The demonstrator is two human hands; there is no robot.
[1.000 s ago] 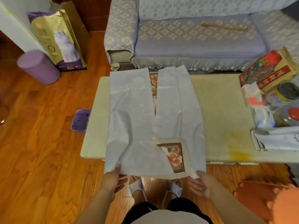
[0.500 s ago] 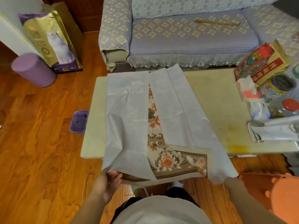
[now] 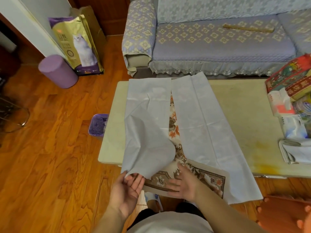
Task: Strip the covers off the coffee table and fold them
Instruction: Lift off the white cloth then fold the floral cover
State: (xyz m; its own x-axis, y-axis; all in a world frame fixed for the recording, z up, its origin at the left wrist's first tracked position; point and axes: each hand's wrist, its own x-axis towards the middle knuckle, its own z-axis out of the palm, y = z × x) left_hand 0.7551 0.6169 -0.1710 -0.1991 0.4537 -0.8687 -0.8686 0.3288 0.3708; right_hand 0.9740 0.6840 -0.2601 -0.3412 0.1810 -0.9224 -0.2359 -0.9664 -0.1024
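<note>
Person seen from above at the bottom of the frame: both forearms bare with no sleeves, watch or jewellery visible, left hand (image 3: 127,187) and right hand (image 3: 183,182) ungloved, light grey-white top at bottom centre, dark shorts above it.

This is a living room in somebody's home. A big soft sofa with purple and gold patterned covers (image 3: 218,39) stands against the far side, and a low cream coffee table (image 3: 244,115) sits just in front of it. The floor is shiny orange-brown wood boards (image 3: 50,165). A tall gold and purple bag with a white cat on it (image 3: 77,46) leans by the wall, beside a purple foam roll (image 3: 58,71).
</note>
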